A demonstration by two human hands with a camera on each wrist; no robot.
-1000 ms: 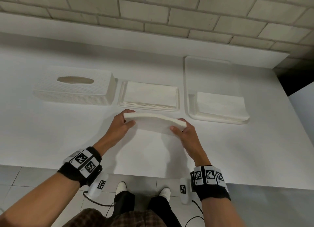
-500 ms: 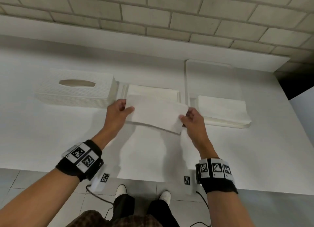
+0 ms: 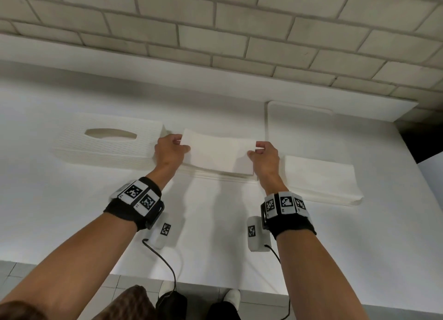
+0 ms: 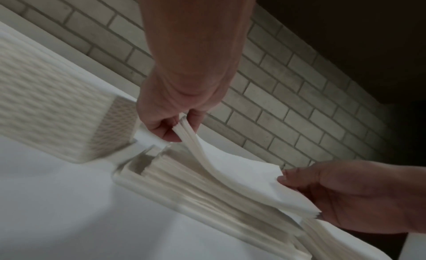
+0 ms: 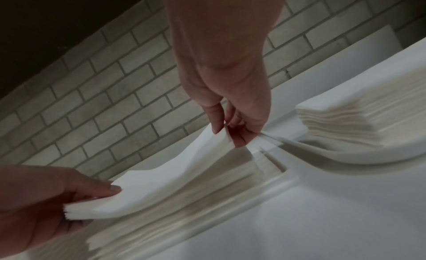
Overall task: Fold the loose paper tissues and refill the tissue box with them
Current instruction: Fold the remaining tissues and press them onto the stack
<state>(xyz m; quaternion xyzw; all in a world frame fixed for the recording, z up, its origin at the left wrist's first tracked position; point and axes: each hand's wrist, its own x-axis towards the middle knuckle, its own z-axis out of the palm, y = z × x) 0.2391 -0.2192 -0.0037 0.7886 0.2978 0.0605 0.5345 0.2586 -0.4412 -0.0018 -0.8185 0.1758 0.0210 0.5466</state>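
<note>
A folded white tissue (image 3: 218, 151) hangs between both hands, just above the stack of folded tissues (image 4: 196, 182) in the shallow box base (image 3: 215, 175). My left hand (image 3: 182, 143) pinches its left end between thumb and fingers. At the other end my right hand (image 3: 255, 149) pinches it the same way. The tissue sags in the middle and its near edge lies on the stack. The patterned white tissue box cover (image 3: 107, 144), with an oval slot, stands directly left of the base. Loose tissues (image 3: 321, 178) are piled at the right.
The loose pile lies on a large white tray (image 3: 299, 118) at the right. A grey brick wall (image 3: 215, 31) rises behind the white table (image 3: 72, 211). The table's front edge runs near my forearms, with tiled floor below.
Both hands have carried the folded tissue away from the table's front, up and back, to over the stack in the box base. The view has tilted with them.
</note>
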